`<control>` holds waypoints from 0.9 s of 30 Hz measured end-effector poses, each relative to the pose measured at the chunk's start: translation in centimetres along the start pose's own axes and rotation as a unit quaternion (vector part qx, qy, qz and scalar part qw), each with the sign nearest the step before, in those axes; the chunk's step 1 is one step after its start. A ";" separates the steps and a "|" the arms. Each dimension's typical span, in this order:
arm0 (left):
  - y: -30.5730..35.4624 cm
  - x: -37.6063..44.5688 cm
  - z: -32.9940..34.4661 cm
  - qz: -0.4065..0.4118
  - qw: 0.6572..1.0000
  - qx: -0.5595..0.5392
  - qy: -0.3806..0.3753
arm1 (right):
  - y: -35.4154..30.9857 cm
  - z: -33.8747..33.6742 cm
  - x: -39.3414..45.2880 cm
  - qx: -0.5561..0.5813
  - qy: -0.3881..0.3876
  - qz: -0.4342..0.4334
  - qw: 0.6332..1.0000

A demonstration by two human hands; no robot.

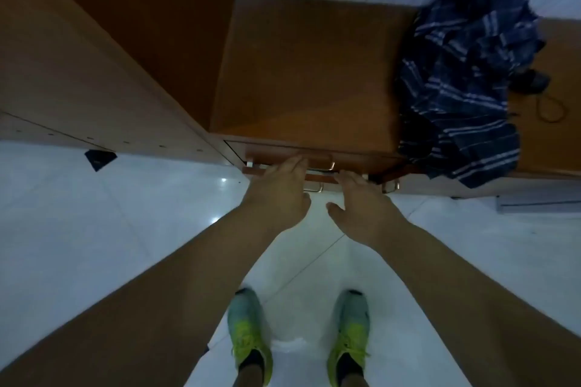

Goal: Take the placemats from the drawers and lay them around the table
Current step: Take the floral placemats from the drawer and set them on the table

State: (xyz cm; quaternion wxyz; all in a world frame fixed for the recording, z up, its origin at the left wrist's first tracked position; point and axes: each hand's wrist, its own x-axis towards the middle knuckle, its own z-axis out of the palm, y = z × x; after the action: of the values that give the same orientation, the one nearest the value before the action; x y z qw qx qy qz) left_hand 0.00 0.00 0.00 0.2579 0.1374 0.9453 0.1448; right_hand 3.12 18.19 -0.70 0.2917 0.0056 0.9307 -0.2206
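Head view, looking straight down; dim light.

At 9 to 11 o'clock: tall wooden cabinet side (94,50), rising beside the low unit. A small dark scrap (100,159) lies on the white tiled floor (94,229) at its foot.

Centre, 12 o'clock: low wooden drawer unit (308,72), top bare on this side. Its top drawer (283,154) stands out slightly from the front, metal handle (330,165) showing; a lower drawer handle (314,188) sits just beneath.

Left hand (276,195): fingers extended, tips touching the top drawer front near the handle, not wrapped on anything. Right hand (361,204): grip open, fingers spread, tips at the drawer edges just right of the left hand, thumb apart.

At 1 to 3 o'clock: crumpled navy plaid cloth (465,78) heaped on the unit top, hanging over the front edge. Beside it a dark cord loop (550,108).

At 6 o'clock: two green-yellow shoes (248,333) on the floor.

Placemats: not visible; drawer interior hidden.
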 end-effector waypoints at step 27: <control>-3.4 6.2 9.1 0.006 0.997 0.077 0.012 | 3.2 7.5 7.8 -0.050 0.006 -0.012 0.999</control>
State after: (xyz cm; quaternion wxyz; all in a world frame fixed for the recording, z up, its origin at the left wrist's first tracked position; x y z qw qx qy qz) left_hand -1.00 0.78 -11.43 0.2338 0.1607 0.9560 0.0748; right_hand 1.16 17.00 -11.75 0.2837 -0.0193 0.9423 -0.1768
